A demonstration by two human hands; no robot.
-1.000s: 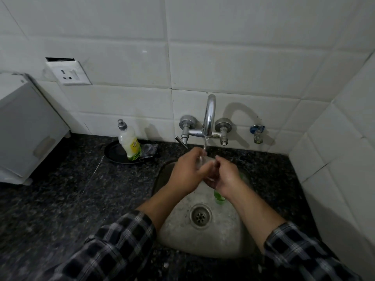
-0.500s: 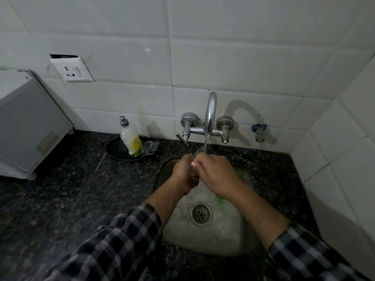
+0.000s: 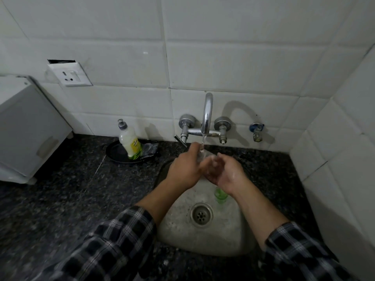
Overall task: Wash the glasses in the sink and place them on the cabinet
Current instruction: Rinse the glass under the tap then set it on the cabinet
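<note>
A small clear glass [image 3: 203, 154] is under the running water from the tap [image 3: 207, 114], above the steel sink [image 3: 180, 230]. My left hand [image 3: 183, 168] grips the glass from the left. From the right, my soapy right hand [image 3: 226, 172] lies palm up with its fingers curled against the glass. Most of the glass is hidden between the fingers. A green glass [image 3: 220, 195] stands in the basin below my right wrist, near the drain [image 3: 201, 214].
A dish soap bottle [image 3: 130, 146] and a crumpled wrapper sit on a black plate [image 3: 117, 156] left of the tap. A white appliance [image 3: 26, 128] stands at the far left of the dark granite counter [image 3: 71, 189]. White tiled walls close off the back and right.
My right hand has turned from lying over the glass to palm up beside it, and both hands have shifted slightly under the stream. The view moved a little closer.
</note>
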